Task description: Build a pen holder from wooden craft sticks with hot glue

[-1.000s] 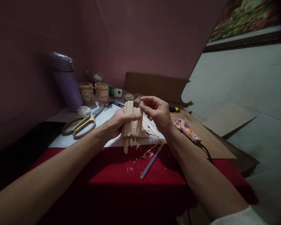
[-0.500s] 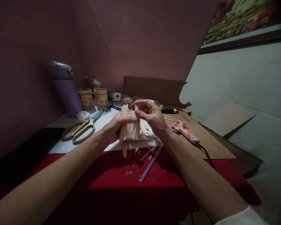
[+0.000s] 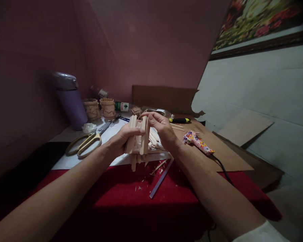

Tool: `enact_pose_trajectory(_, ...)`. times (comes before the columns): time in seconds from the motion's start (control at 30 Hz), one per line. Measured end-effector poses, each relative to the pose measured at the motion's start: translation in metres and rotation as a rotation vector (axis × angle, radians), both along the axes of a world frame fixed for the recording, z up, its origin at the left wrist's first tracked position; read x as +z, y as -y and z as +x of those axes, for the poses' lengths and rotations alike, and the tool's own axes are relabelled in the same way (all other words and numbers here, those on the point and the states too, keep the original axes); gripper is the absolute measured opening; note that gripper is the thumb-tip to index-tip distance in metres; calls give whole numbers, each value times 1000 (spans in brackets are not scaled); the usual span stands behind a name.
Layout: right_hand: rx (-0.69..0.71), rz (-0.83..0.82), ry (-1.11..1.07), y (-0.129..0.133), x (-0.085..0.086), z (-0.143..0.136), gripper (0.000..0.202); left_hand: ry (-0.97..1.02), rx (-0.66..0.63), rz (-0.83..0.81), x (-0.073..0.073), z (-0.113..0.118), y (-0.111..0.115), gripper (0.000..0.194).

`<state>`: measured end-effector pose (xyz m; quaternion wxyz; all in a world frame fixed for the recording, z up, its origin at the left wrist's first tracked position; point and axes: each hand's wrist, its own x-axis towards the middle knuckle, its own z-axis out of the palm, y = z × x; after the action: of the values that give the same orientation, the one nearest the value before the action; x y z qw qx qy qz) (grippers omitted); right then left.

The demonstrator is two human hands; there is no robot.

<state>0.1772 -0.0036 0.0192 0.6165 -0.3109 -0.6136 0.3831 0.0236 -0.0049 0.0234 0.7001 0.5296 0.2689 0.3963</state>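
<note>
L hand is closed round the stick piece, thumb lying across its front; it's a clear plastic body w/ flat wooden sticks standing side by side on it, a see-through gap showing btwn the L & R groups. Piece is held up approx upright over the front edge of the white paper, btwn both hands. R hand is at the piece's upper R edge, fingers bent & close together; can't tell if it's pinching a stick or just touching.

Loose sticks lie on the paper behind the piece, partly hidden. On the bench's red cloth, nr side: a translucent rod lying at a slant, plus small wood scraps just beside it.

To the L: gold-handled scissors, white crumpled item, purple tumbler & two twine-trimmed cups. Bottle w/ green-white label lies behind, nr a twine bundle.

To the R, on brown cardboard: floral glue gun w/ black cord, & a blk/yellow-handled tool farther back.
</note>
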Motion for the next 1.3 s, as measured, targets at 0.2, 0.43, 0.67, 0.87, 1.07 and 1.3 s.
enact_pose_trajectory(0.2,13,-50,-6,-1,0,0,33,-16,-13,35,-3,0,-1,41)
enact_pose_trajectory(0.43,-3,-68,-71,-1,-3,-4,33,-11,-15,38,-2,1,0,42)
enact_pose_trajectory(0.67,-20,-52,-15,0,1,0,23,-47,-21,38,-2,1,1,43)
enact_pose_trajectory(0.87,15,-169,-156,1,2,-4,13,-47,-35,45,-4,0,0,44)
enact_pose_trajectory(1.07,46,-233,-306,2,-1,-9,15,-36,-60,42,-6,1,-2,48)
enact_pose_trajectory(1.3,-16,-189,-251,-1,-3,-8,13,-80,-13,28,-7,4,-1,51)
